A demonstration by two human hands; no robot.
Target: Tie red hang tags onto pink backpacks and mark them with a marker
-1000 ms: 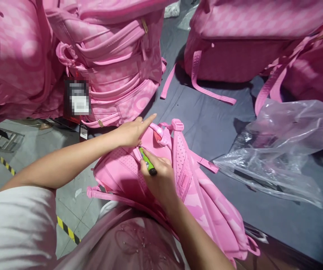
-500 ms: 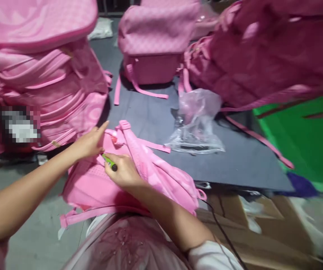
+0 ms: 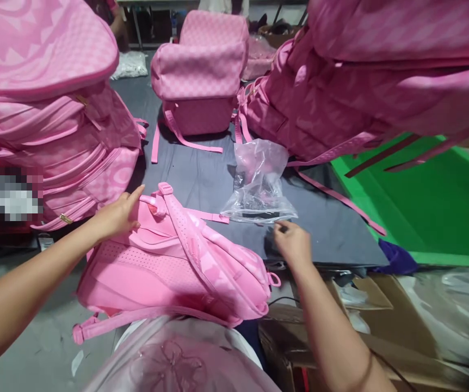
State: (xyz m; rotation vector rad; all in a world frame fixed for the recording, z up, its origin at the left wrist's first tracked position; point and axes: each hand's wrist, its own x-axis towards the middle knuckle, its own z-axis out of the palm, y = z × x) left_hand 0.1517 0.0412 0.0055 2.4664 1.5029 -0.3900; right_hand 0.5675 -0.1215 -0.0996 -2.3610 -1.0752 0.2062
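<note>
A pink backpack (image 3: 144, 272) lies tilted at the table's near edge against my lap, its perforated panel and straps facing up. My left hand (image 3: 122, 215) grips the backpack's upper left edge near its top loop, index finger stretched out. Off to the right, my right hand (image 3: 294, 242) is over the table's front part, fingers curled together. Whatever it may hold is hidden. Just beyond its fingertips lies a clear plastic bag (image 3: 259, 201) with pink and dark items inside.
Stacked pink backpacks (image 3: 67, 120) rise at left, and more backpacks (image 3: 340, 98) lean at right. Another backpack (image 3: 202, 71) stands at the back of the dark table (image 3: 169, 174). A green bin (image 3: 422, 207) is at right, with cardboard boxes (image 3: 397, 326) below.
My right hand has left the backpack and moved right to beside the plastic bag. The green pen-like tool it held is no longer visible. My left hand stays at the backpack's upper edge.
</note>
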